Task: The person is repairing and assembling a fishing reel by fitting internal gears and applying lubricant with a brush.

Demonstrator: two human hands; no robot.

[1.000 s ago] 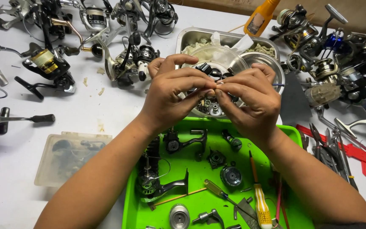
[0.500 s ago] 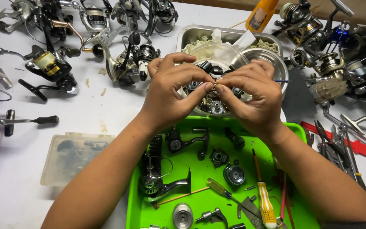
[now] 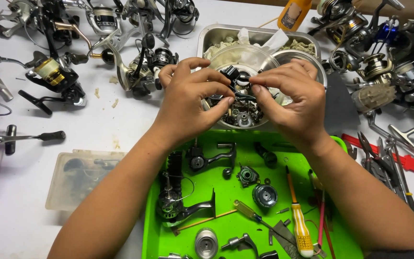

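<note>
Hands meeting over a round metal bowl full of tiny reel bits. Left hand curled, thumb and first fingers pinched shut on a small black reel part. Right hand curled too, fingertips pinched on the other side of the same small black reel part, knuckles up. Part held in the air just above the bowl, between both hands, partly hidden by fingers. Hard to tell its exact shape.

Behind the bowl, a square metal tray with crumpled white paper inside. Near the top edge, an orange bottle.

Below the hands, a bright green tray on the white table. Inside the green tray: a black reel body with a curved arm, a black handle piece, a small round dark gear, a silver spool, and a yellow and white screwdriver lying near the right forearm.

To the left, a cloudy plastic box beside the left forearm. Farther left, a black crank handle lying flat. Up top and at both sides, many fishing reels lying close together. At the right, pliers and a red tool just beside the green tray.
</note>
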